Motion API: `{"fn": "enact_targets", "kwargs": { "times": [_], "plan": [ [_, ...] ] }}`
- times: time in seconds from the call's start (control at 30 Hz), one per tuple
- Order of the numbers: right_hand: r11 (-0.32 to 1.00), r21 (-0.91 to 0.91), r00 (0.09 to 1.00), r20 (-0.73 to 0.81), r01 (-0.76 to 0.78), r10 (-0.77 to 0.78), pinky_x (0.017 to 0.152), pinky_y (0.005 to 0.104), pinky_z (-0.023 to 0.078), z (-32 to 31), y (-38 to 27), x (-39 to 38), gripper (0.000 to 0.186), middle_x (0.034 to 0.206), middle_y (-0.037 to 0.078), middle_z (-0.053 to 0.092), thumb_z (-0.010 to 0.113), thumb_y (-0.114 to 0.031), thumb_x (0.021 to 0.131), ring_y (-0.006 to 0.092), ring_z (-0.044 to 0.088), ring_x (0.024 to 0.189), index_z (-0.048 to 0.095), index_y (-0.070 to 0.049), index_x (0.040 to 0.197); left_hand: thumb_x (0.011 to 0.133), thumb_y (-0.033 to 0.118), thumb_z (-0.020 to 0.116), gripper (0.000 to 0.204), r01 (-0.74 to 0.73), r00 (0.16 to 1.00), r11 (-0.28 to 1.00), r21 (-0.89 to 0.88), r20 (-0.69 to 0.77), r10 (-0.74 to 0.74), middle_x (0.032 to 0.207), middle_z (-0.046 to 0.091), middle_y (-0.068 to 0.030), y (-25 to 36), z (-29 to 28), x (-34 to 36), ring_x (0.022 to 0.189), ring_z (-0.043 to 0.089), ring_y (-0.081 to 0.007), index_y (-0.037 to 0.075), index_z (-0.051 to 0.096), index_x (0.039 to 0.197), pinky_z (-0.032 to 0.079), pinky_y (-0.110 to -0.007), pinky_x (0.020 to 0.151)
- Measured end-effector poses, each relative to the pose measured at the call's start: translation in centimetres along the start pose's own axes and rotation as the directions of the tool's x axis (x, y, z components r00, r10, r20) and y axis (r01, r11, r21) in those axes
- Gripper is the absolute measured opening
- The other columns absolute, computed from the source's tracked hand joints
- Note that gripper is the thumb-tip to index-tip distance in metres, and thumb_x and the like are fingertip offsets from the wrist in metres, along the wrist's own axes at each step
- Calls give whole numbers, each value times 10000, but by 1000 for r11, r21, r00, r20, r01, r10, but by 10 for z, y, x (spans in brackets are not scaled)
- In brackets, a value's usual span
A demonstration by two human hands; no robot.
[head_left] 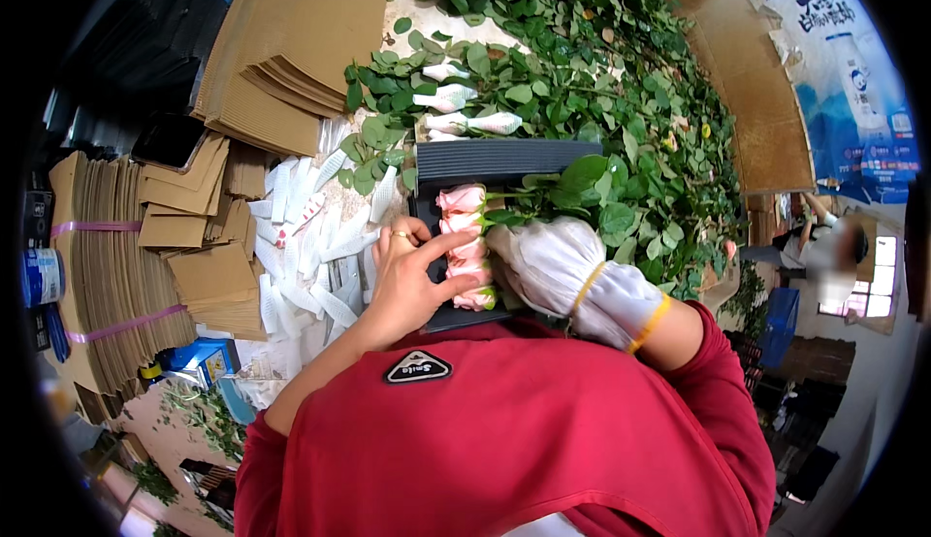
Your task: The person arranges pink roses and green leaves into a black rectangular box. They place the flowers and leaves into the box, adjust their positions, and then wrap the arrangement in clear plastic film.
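Pink rose heads point(464, 209) lie in a row on a black surface point(448, 321) in front of me, their green leaves point(582, 183) stretching to the right. My left hand point(407, 263) is bare, with a ring on one finger. Its index finger and thumb are stretched apart and rest on the blooms; the other fingers curl beside them. My right hand point(548, 263), in a white cotton glove, touches the right side of the row near the stems. Its fingertips are mostly hidden. Just beyond the roses is a stack of black corrugated sheets point(504, 161).
White foam net sleeves point(315, 246) are heaped at left, beside stacked cardboard sheets point(281, 42) and strapped cardboard bundles point(116, 275). Sleeved flower heads point(495, 123) and many leafy stems point(621, 52) cover the far side. A dark phone point(168, 141) rests on cardboard. Another person point(824, 251) is far right.
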State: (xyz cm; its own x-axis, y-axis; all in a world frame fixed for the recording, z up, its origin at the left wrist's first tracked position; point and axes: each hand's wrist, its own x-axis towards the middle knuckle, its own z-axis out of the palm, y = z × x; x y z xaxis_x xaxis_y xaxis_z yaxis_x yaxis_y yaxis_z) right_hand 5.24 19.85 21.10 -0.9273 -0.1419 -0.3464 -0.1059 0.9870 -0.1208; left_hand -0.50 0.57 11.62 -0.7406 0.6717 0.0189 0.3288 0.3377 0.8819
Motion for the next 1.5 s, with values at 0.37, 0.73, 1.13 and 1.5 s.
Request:
{"fn": "enact_targets", "kwargs": {
  "times": [0.37, 0.73, 1.13, 1.5],
  "plan": [
    [952, 134, 961, -83, 274, -265, 522, 458, 494, 31, 22, 5, 170, 716, 120, 626, 680, -226, 784, 363, 632, 621, 576, -96, 822, 604, 420, 878, 515, -75, 986, 997, 19, -147, 76, 929, 503, -33, -18, 13, 1, 902, 473, -221, 230, 769, 1070, 394, -352, 855],
    [903, -388, 979, -6, 184, -202, 504, 421, 509, 10, -10, 21, 132, 726, 111, 686, 619, -182, 791, 276, 690, 640, 654, -56, 805, 622, 455, 854, 519, 47, 999, 999, 16, -8, -47, 992, 528, -52, -15, 0, 7, 1012, 462, -260, 315, 750, 1112, 336, -395, 993],
    [953, -94, 952, 136, 288, -275, 521, 433, 527, -36, -9, -4, 255, 615, 142, 635, 604, -303, 877, 329, 663, 581, 639, -60, 808, 651, 458, 837, 511, 6, 996, 1000, -14, -84, -7, 1018, 522, -55, -19, 11, -4, 1026, 455, -267, 337, 733, 1137, 325, -401, 1006],
    [943, -125, 761, 628, 308, -165, 654, 446, 537, -53, -46, 39, 387, 911, 161, 695, 499, -457, 972, 337, 678, 786, 638, -107, 1062, 664, 451, 830, 500, -74, 993, 997, 10, -86, 75, 1018, 536, -67, -25, 8, -4, 1007, 461, -276, 330, 725, 1137, 327, -426, 950]
  ]
}}
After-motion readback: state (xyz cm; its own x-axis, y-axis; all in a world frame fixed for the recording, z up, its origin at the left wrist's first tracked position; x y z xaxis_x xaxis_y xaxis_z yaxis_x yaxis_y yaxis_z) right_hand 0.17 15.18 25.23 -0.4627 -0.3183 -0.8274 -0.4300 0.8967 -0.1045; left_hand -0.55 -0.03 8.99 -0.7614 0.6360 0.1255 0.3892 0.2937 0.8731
